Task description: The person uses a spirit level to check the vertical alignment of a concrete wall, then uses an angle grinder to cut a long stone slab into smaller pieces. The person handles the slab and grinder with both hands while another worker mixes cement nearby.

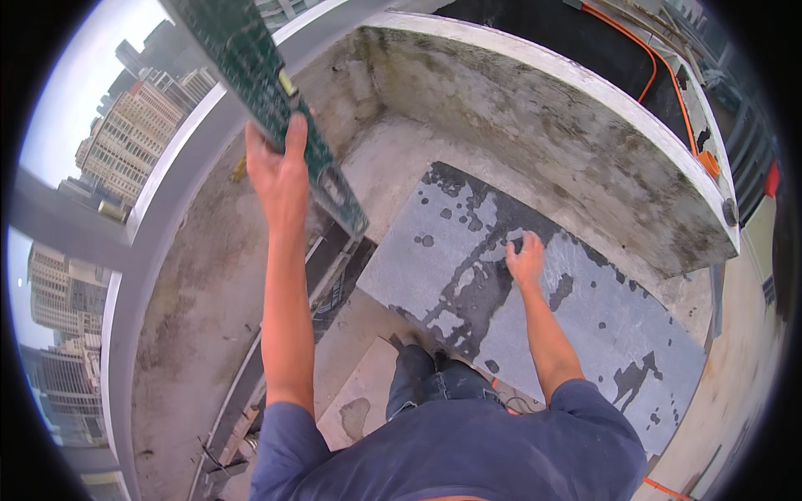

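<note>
Gripping the green level [257, 73] at far left, my left hand [281, 171] could chip the grey slab [585, 313] if it slips; my right hand [525, 260], fingers slightly parted, may skid on wet-looking patches [478, 305].

A broad, flat grey slab [401, 271] stretches diagonally across the middle and right of the view, its surface pale and matte where dry; whether it is one piece or several joined cannot be told, and its underside is hidden. Directly on it lie wet marks: a wide dark band [484, 301] crossing from far edge to near edge, small round spots [428, 240] toward the left, and a jagged patch [637, 376] near the right end. Beyond it shows pale, rough concrete floor [393, 159]. At lower left, a beige panel [372, 384] bears a rounded brownish stain [355, 417].
</note>
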